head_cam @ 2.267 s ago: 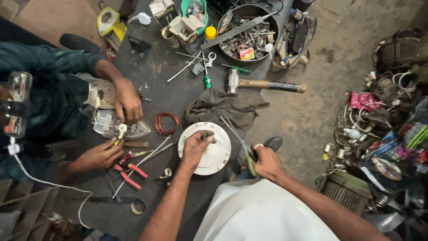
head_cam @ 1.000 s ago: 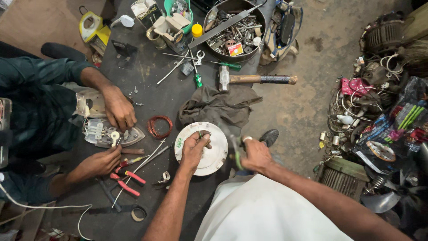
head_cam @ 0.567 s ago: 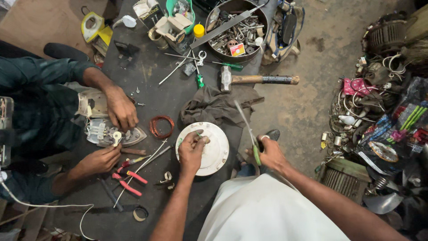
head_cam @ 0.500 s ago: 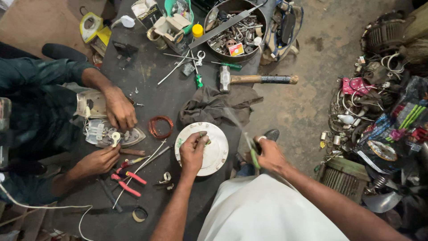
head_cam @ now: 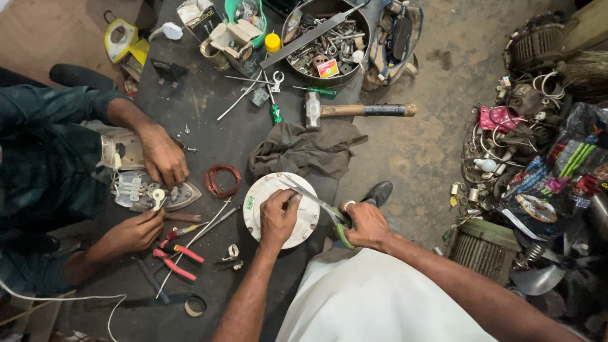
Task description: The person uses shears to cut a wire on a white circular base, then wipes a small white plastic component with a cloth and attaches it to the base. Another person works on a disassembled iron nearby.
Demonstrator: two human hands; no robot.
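My left hand point(head_cam: 277, 218) presses down on a round white disc-shaped part point(head_cam: 256, 196) lying on the dark work mat point(head_cam: 215, 133). My right hand point(head_cam: 365, 224) grips a green-handled screwdriver point(head_cam: 320, 204), its metal shaft slanting left with the tip over the disc near my left fingers. A crumpled grey rag point(head_cam: 301, 149) lies just beyond the disc. A coil of red wire point(head_cam: 221, 180) sits to the disc's left.
Another person at the left has both hands on an opened clothes iron point(head_cam: 149, 190). Red-handled pliers point(head_cam: 174, 256), a hammer point(head_cam: 354, 111), a metal bowl of hardware point(head_cam: 323, 41) and boxes lie about. A heap of scrap parts point(head_cam: 538, 145) fills the right side. A black shoe point(head_cam: 379, 192) sits by my right hand.
My right hand has swung the screwdriver from a steep upright slant down toward the disc, so its tip now sits by my left fingers. My left hand stays on the disc.
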